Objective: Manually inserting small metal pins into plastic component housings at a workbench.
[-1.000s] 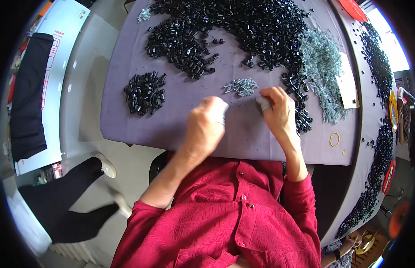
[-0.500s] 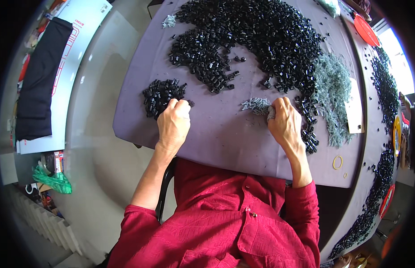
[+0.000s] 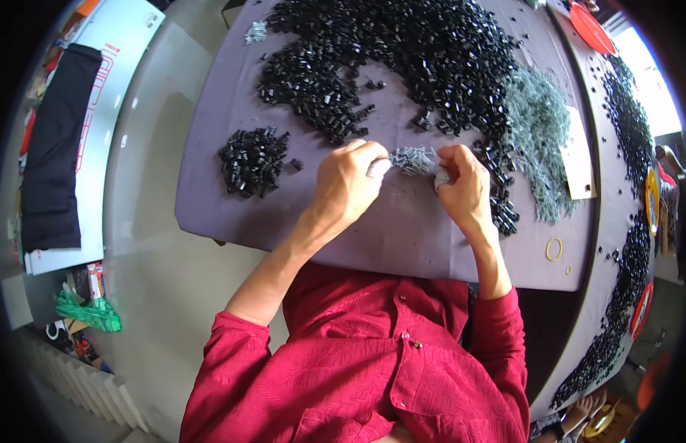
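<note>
My left hand (image 3: 349,181) is closed in a pinch at the left edge of a small heap of grey metal screws (image 3: 411,160). What its fingertips hold is hidden. On the heap's other side, my right hand (image 3: 467,184) pinches a thin grey screw (image 3: 433,151) between thumb and finger. Beneath those fingertips shows a pale grey speckled patch, too small to make out. Left of my left hand lies a small pile of short black plastic pieces (image 3: 250,161), with one or two loose beside it.
A large mound of black pieces (image 3: 431,59) covers the table's far part. Right of it lie a long grey screw heap (image 3: 538,140), a white card (image 3: 577,159) and a yellow rubber band (image 3: 554,249). A second table holds more black pieces (image 3: 627,295). Another person's hand (image 3: 577,416) shows lower right.
My left hand has moved right, from the small black pile to the screw heap. My right hand stays beside the screws, its fingertips now lifted with a screw. The view has shifted slightly.
</note>
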The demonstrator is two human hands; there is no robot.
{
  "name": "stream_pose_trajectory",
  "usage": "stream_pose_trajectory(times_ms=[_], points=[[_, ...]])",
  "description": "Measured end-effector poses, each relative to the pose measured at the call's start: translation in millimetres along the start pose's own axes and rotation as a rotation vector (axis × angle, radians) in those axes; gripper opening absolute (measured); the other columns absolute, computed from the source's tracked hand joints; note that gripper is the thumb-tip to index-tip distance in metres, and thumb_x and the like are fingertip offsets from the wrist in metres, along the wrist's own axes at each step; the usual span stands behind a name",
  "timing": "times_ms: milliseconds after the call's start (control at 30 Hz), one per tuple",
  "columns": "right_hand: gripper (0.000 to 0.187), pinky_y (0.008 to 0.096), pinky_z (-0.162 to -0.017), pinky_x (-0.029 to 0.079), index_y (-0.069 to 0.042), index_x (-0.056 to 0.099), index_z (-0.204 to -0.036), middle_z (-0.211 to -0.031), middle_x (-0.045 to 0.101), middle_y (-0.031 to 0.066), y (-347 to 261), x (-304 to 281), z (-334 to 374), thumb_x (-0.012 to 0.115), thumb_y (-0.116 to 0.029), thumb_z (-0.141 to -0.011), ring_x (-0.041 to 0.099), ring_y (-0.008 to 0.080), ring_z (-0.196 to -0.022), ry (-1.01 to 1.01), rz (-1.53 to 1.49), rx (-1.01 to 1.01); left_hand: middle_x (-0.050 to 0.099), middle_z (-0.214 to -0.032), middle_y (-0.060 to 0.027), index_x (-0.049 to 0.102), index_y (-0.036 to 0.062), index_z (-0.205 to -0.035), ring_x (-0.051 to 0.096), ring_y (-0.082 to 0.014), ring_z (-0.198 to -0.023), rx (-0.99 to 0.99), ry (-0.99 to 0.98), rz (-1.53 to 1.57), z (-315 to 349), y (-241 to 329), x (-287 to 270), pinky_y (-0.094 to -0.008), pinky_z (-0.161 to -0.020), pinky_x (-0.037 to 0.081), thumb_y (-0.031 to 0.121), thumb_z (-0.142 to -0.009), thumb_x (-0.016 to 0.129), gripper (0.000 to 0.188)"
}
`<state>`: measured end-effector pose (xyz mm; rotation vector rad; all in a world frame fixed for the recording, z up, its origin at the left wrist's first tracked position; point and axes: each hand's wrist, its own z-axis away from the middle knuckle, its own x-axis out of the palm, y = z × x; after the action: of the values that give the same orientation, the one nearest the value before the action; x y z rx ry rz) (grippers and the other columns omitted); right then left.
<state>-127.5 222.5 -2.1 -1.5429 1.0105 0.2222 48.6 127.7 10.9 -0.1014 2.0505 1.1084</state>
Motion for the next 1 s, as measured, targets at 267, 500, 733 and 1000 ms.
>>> stream_pose_trajectory(times_ms=[267,500,733,1000], points=[[0.032,0.0253,-0.068,0.048,-0.002,0.058,-0.098,-0.084,0.065,0.0083,-5,0,10,0.058,0.012,-0.069,0.062,0.0144,-0.077,-0.01,-0.325,0.247,0.064,-0.085,-0.0148,0.066,0.0033,-0.092,0.063,-0.0319,-0.073,0.073,-0.082,0.154,-13,13,48,-0.0365,-0.062,0.05,-0.004,-0.074,0.059,0.02],[0.032,0.0261,-0.062,0.043,-0.001,0.057,-0.095,-0.076,0.055,0.0057,3,-3,25,0.05,0.011,-0.066,0.052,0.015,-0.066,-0.008,-0.263,0.175,0.064,-0.076,-0.0135,0.067,0.0059,-0.083,0.063,-0.0263,-0.065,0.049,0.005,0.017,-41,-8,23,-0.0348,-0.059,0.049,0.01,-0.079,0.063,0.007],[0.04,0.0343,-0.073,0.046,-0.001,0.055,-0.096,-0.088,0.054,0.0154,4,9,25,0.044,0.013,-0.06,0.055,0.0331,-0.08,0.098,-0.189,-0.061,0.066,-0.08,-0.0136,0.068,0.0054,-0.085,0.065,-0.0299,-0.075,-0.029,0.086,-0.31,-108,-74,-10,-0.0381,-0.069,0.051,0.016,-0.075,0.062,0.016],[0.041,0.0388,-0.075,0.045,0.0,0.055,-0.094,-0.088,0.051,0.0164,5,14,24,0.043,0.012,-0.056,0.052,0.037,-0.083,0.1,-0.119,-0.121,0.063,-0.084,-0.0123,0.066,0.0049,-0.083,0.063,-0.0303,-0.079,-0.065,-0.015,-0.441,-118,-79,1,-0.0409,-0.071,0.051,0.014,-0.073,0.064,0.013]])
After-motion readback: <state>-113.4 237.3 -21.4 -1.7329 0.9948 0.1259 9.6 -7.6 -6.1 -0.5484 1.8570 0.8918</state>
